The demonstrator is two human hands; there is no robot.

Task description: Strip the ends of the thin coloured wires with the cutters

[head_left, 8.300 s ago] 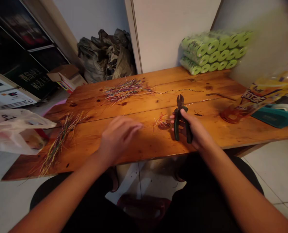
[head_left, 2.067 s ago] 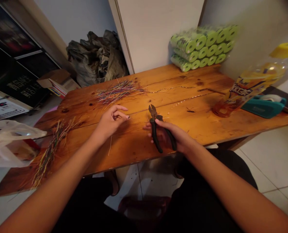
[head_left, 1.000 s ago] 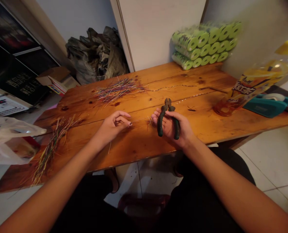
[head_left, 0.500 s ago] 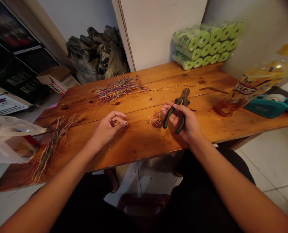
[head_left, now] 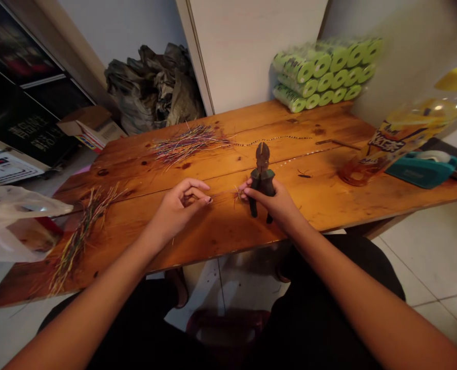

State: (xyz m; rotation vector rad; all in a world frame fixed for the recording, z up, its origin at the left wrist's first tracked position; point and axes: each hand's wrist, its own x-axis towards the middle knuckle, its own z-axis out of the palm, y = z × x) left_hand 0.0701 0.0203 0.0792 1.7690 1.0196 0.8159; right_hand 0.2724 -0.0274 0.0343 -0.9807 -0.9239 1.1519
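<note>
My right hand holds dark-handled cutting pliers upright, jaws pointing away from me, their handles close together. Left of it, my left hand is closed, thumb and fingers pinched around what looks like a thin wire, only faintly visible. A small heap of short wire bits lies on the table between the hands, partly hidden by the right fingers. Farther back rests a large bundle of multicoloured wires. Another wire bundle lies to the left.
The wooden table carries a tilted-looking drink bottle, a teal tape dispenser and packed green rolls. A twisted strand stretches across the back. At left are a white plastic bag and a cardboard box.
My right hand has moved left and slightly down with the pliers, turning them upright and bringing their handles closer together. My left hand has shifted a little right.
</note>
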